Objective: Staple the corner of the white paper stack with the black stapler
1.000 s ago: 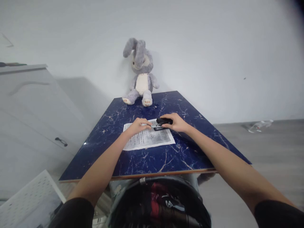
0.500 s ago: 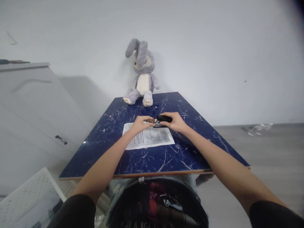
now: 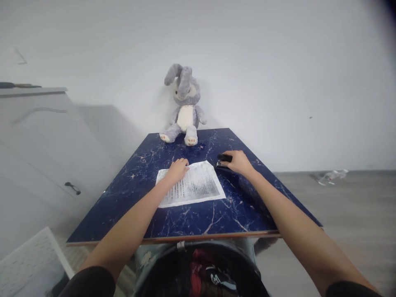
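Observation:
A printed sheet of paper point(image 3: 198, 185) lies on the dark blue marble-patterned table point(image 3: 185, 220). My left hand point(image 3: 178, 170) rests on the sheet's upper left part, fingers stretched out toward its far edge. Just right of the paper's upper right corner, my right hand point(image 3: 239, 161) grips a black stapler point(image 3: 225, 158) by its rear part. The stapler's front end points left, and its top arm stands apart from its base. A small gap shows between stapler and paper.
A grey plush rabbit point(image 3: 185, 115) sits at the table's far edge against the white wall. To the left stands a white cabinet point(image 3: 40, 156). A white perforated container point(image 3: 34, 260) is at lower left. Something clear and plastic point(image 3: 333, 177) lies on the floor at right.
My right hand has drawn the stapler to the right, off the paper. My left hand has come away from the stapler and moved left onto the sheet. The view has tilted slightly.

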A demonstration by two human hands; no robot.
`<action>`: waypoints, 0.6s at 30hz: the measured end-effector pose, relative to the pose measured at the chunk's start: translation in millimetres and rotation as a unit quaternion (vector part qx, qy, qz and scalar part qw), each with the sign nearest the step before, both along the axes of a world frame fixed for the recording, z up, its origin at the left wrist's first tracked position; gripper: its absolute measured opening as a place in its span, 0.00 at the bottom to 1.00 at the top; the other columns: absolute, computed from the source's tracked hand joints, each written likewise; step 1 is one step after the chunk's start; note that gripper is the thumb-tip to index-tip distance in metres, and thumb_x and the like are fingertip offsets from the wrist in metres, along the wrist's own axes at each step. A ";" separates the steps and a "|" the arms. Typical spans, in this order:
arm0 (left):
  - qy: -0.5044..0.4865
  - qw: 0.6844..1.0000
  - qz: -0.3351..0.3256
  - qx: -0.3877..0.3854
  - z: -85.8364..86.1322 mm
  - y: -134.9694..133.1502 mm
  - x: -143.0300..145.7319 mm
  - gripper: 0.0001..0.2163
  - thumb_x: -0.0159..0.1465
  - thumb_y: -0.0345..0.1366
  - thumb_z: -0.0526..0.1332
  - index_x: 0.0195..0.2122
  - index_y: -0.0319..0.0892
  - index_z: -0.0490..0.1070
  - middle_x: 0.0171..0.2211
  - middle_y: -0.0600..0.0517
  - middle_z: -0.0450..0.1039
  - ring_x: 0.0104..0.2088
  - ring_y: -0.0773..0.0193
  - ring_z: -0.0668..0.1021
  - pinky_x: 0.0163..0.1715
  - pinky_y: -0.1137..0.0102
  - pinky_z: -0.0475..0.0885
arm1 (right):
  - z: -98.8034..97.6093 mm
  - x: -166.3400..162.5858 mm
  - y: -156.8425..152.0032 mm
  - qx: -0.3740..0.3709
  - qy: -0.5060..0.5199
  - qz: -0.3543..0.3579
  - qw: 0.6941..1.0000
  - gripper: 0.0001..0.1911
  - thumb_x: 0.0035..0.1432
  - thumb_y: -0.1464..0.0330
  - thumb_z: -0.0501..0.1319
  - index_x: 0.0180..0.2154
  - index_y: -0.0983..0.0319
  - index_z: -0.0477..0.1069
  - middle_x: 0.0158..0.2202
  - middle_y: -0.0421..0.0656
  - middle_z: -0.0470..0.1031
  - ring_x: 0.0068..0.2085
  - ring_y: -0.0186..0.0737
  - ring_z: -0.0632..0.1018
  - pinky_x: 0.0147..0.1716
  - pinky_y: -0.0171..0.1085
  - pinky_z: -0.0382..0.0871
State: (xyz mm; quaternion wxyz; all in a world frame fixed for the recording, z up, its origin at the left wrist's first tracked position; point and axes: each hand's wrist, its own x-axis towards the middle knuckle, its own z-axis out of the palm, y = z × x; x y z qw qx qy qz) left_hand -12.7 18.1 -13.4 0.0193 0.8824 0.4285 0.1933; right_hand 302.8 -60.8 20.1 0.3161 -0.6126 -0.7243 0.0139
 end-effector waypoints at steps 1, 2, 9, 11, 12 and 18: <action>-0.013 1.000 0.002 -0.006 2.3 -0.1 -0.6 0.03 0.69 0.30 0.61 0.42 0.43 0.72 0.41 0.46 0.78 0.44 0.53 0.79 0.44 0.62 0.72 | -0.1 0.1 0.3 -0.005 -0.003 0.004 1.000 0.12 0.55 0.67 0.71 0.43 0.58 0.83 0.39 0.46 0.85 0.41 0.53 0.84 0.42 0.46 0.75; -0.025 1.000 0.006 -0.016 4.5 -0.3 -1.4 0.04 0.70 0.29 0.59 0.42 0.44 0.72 0.39 0.47 0.79 0.41 0.55 0.80 0.42 0.64 0.71 | -0.3 0.0 0.5 -0.011 -0.005 0.009 1.000 0.13 0.55 0.67 0.71 0.43 0.58 0.84 0.39 0.46 0.85 0.41 0.53 0.84 0.42 0.45 0.75; 0.031 0.998 -0.018 -0.045 8.3 -4.1 -4.6 0.16 0.69 0.44 0.65 0.55 0.44 0.73 0.53 0.45 0.76 0.55 0.49 0.76 0.55 0.58 0.69 | -2.8 -3.0 0.4 -0.044 -0.027 0.048 0.997 0.14 0.55 0.66 0.71 0.45 0.60 0.83 0.43 0.46 0.85 0.43 0.51 0.84 0.46 0.43 0.74; 0.068 0.996 -0.023 -0.047 7.5 -6.0 -2.1 0.16 0.69 0.44 0.65 0.54 0.43 0.74 0.55 0.44 0.74 0.56 0.47 0.74 0.56 0.56 0.68 | -3.1 -4.5 0.1 -0.051 -0.024 0.056 0.997 0.15 0.55 0.66 0.71 0.45 0.60 0.83 0.43 0.46 0.85 0.44 0.51 0.84 0.47 0.43 0.74; 0.073 0.996 -0.023 -0.047 7.5 -7.1 -0.6 0.15 0.69 0.43 0.65 0.53 0.43 0.74 0.54 0.44 0.74 0.56 0.47 0.74 0.55 0.57 0.69 | -3.1 -5.3 0.0 -0.055 -0.021 0.060 0.996 0.15 0.55 0.66 0.71 0.45 0.60 0.83 0.43 0.46 0.85 0.44 0.51 0.84 0.47 0.43 0.74; 0.037 0.998 -0.011 -0.051 13.0 -12.9 3.4 0.06 0.71 0.35 0.61 0.48 0.43 0.70 0.46 0.46 0.77 0.49 0.52 0.78 0.47 0.63 0.70 | 1.1 -7.8 -2.0 -0.082 -0.008 0.096 0.992 0.14 0.52 0.67 0.72 0.43 0.61 0.83 0.41 0.44 0.85 0.42 0.49 0.83 0.44 0.42 0.73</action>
